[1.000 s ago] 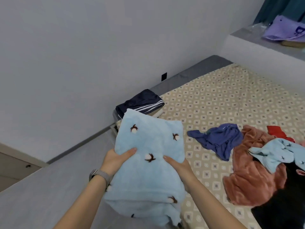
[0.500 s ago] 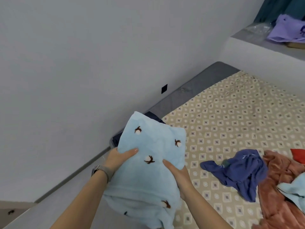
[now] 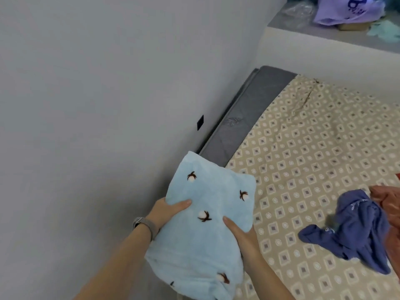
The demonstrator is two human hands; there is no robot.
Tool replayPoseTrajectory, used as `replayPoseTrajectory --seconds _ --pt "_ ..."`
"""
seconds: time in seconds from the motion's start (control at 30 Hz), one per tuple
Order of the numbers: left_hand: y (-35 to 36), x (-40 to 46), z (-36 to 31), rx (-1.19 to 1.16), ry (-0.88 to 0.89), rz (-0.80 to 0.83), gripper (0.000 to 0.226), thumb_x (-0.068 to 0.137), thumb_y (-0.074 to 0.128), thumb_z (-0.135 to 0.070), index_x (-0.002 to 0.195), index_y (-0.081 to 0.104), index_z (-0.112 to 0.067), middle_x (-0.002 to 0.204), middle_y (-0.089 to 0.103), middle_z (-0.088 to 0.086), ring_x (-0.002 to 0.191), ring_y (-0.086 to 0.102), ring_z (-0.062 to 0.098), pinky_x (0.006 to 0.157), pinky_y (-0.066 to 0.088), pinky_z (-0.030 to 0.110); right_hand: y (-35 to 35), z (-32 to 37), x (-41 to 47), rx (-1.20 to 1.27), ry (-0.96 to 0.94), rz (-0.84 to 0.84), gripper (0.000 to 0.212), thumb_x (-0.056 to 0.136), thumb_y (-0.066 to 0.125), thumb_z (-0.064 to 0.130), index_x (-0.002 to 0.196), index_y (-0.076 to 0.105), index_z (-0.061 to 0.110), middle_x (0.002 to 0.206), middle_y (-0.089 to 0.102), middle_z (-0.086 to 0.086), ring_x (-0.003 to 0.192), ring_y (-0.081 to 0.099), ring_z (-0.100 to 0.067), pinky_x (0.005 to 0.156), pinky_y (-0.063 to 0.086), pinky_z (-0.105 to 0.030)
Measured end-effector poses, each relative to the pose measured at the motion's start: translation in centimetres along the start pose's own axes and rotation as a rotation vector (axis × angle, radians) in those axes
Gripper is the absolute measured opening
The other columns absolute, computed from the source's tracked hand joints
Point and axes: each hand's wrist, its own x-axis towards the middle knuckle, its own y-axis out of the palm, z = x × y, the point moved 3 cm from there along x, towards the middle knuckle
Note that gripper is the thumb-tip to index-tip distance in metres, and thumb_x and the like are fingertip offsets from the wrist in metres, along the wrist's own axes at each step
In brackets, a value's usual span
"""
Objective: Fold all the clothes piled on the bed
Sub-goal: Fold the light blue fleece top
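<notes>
Gripping light-blue garment (image 3: 205, 224) — both hands, over bed (image 3: 313, 148).

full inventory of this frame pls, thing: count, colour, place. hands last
folded fleece garment: 1, light blue with brown-and-white cotton sprigs, held up over the near left edge of the bed
crumpled garment: 1, navy blue, lying loose on the sheet at right
fleece garment: 1, rust orange, at the right frame edge beside the navy one, mostly cut off
bed sheet: 1, beige with diamond print, covers the bed
mattress: 1, grey, bare strip along the wall
ledge: 1, grey, top right behind the bed
purple bag: 1, purple with dark print, on the ledge
wall socket: 1, black, low on the wall
watch: 1, grey band, left wrist
left hand: grips the folded garment's left side
right hand: grips its right side
</notes>
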Motion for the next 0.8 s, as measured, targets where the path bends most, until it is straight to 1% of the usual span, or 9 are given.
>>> replayPoseTrajectory --seconds 0.2,0.27,0.33,0.43,0.5,0.57,0.63,0.73,0.8 --pt "-1.0 9.6 0.3 0.056 -0.074 0.215 0.044 0.069 0.085 -0.033 0.107 0.071 -0.016 0.098 0.075 0.0 0.089 0.072 0.018 0.074 0.058 0.031 2.1 -2.9 5.0 0.042 -0.032 -0.245 0.067 0.054 0.095 0.034 0.114 0.065 0.028 0.106 0.074 0.007 0.097 0.071 -0.018 0.088 0.056 -0.044" --pt "-0.4 12.2 1.6 0.051 -0.085 0.253 0.055 0.064 0.088 -0.037 0.111 0.069 -0.017 0.102 0.074 0.0 0.093 0.071 0.018 0.079 0.058 0.033 1.7 -3.7 6.7 0.014 -0.036 -0.3 0.061 0.06 0.092 0.03 0.115 0.064 0.029 0.106 0.073 0.008 0.098 0.069 -0.016 0.089 0.056 -0.043" --pt "0.2 14.0 3.3 0.06 -0.09 0.27 0.069 0.056 0.09 -0.046 0.116 0.067 -0.02 0.108 0.073 0.0 0.098 0.07 0.017 0.084 0.057 0.035 1.2 -4.7 8.1 -0.037 -0.038 -0.32 0.063 0.061 0.091 0.032 0.117 0.063 0.031 0.108 0.072 0.009 0.099 0.069 -0.016 0.089 0.056 -0.044" --pt "1.0 15.1 5.1 0.025 -0.076 0.247 0.047 0.066 0.086 -0.04 0.107 0.067 -0.028 0.105 0.073 -0.004 0.093 0.07 0.01 0.074 0.056 0.025 0.3 -5.7 9.4 -0.106 -0.01 -0.308 0.063 0.062 0.091 0.035 0.118 0.062 0.033 0.109 0.072 0.012 0.1 0.069 -0.014 0.088 0.057 -0.04" --pt "1.2 15.2 5.3 0.015 -0.037 0.241 0.055 0.062 0.087 -0.045 0.11 0.065 -0.03 0.114 0.07 -0.003 0.099 0.068 0.009 0.075 0.054 0.022 0.1 -5.5 9.9 -0.181 -0.005 -0.28 0.075 0.055 0.093 0.043 0.122 0.06 0.032 0.112 0.071 0.012 0.103 0.068 -0.014 0.089 0.056 -0.041" --pt "0.5 15.2 4.8 0.24 0.11 0.105 0.098 0.049 0.089 -0.056 0.133 0.048 -0.029 0.137 0.05 -0.007 0.122 0.05 0.006 0.094 0.047 0.025 -0.2 -4.7 9.9 -0.3 -0.036 -0.353 0.104 0.049 0.094 0.05 0.138 0.046 0.028 0.13 0.06 0.011 0.12 0.058 -0.016 0.099 0.05 -0.045" --pt "-0.1 14.3 3.6 0.591 0.355 0.022 0.13 0.042 0.081 -0.069 0.149 0.014 -0.036 0.15 0.016 -0.016 0.14 0.016 0.004 0.115 0.019 0.032 0.0 -2.9 9.1 -0.55 -0.143 -0.501 0.122 0.052 0.088 0.06 0.15 0.025 0.025 0.146 0.04 0.007 0.136 0.037 -0.018 0.112 0.035 -0.047" --pt "1.7 13.0 2.3 1.105 0.651 0.211 0.135 0.038 0.064 -0.086 0.138 -0.022 -0.057 0.156 -0.025 -0.013 0.143 -0.026 0.01 0.115 -0.013 0.047 2.4 -0.3 8.0 -1.032 -0.471 -0.439 0.116 0.059 0.058 0.086 0.153 0.017 0.032 0.159 0.02 0.005 0.148 0.013 -0.021 0.119 0.015 -0.048" --pt "3.5 13.2 3.1 1.372 0.671 0.315 0.139 0.039 0.058 -0.091 0.132 -0.038 -0.053 0.15 -0.042 -0.005 0.137 -0.041 0.017 0.113 -0.017 0.056 3.5 -1.1 8.9 -1.281 -0.473 -0.267 0.106 0.065 0.039 0.092 0.152 -0.001 0.045 0.162 -0.005 0.011 0.15 -0.011 -0.019 0.118 0.0 -0.051"
